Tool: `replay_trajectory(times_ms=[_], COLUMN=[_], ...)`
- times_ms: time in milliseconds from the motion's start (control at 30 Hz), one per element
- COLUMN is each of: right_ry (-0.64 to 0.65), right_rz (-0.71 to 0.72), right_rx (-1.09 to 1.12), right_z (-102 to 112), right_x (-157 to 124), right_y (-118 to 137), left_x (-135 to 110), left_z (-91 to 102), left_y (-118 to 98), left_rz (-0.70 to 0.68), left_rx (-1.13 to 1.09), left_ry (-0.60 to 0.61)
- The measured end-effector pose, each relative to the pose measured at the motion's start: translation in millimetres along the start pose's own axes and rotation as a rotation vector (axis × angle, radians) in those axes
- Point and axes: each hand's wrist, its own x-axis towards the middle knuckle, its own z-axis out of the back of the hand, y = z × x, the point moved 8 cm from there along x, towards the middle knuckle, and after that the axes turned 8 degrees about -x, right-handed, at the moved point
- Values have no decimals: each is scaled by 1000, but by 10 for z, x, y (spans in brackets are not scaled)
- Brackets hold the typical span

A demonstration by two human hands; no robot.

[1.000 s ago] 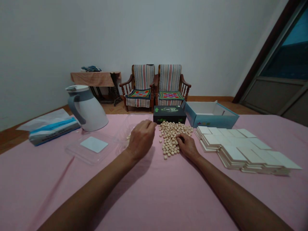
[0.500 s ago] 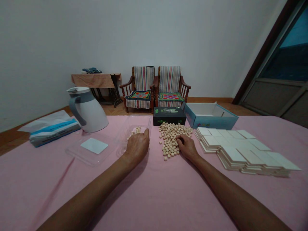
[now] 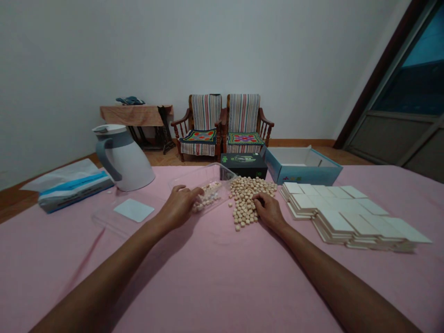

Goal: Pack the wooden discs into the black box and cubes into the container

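My left hand (image 3: 178,206) grips the near edge of a clear plastic container (image 3: 222,175), which is tilted up and holds some small beige pieces. A pile of small beige wooden pieces (image 3: 249,196) lies on the pink tablecloth (image 3: 215,277) just right of it. My right hand (image 3: 268,210) rests at the near right edge of that pile, fingers curled down onto the pieces. What the fingers hold is hidden.
Stacks of pale square tiles (image 3: 347,215) lie at the right. An open blue box (image 3: 301,166) and a black box (image 3: 243,164) stand behind the pile. A white jug (image 3: 121,157), a clear lid (image 3: 130,212) and a tissue pack (image 3: 69,185) lie left.
My left hand moved from above the pile back left to the clear container, took its edge and tilted it up toward the pile. My right hand stayed at the pile.
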Motion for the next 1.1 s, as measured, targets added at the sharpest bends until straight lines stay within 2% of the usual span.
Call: replay_trajectory(times_ms=[167, 333, 600, 767, 867, 967, 1033, 1100], right_ry=[-4, 4, 3, -3, -18, -55, -73, -80], right_rz=[0, 0, -8, -7, -15, -50, -88, -121], right_rx=[-2, -12, -4, -4, 1, 13, 31, 53], right_z=[-1, 18, 30, 37, 60, 107, 131, 141], right_x=[-4, -5, -3, -6, -8, -10, -13, -17], right_y=[-3, 21, 35, 44, 48, 38, 15, -13], left_x=[60, 153, 247, 256, 214, 135, 93, 94], left_z=[14, 17, -16, 27, 124, 196, 70, -171], left_y=[223, 366, 496, 481, 349, -45, -366, -625], left_rz=[-17, 1, 31, -26, -54, -180, -279, -317], left_rx=[-76, -100, -126, -144, -44, 42, -10, -71], left_ry=[80, 85, 99, 163, 95, -77, -73, 23])
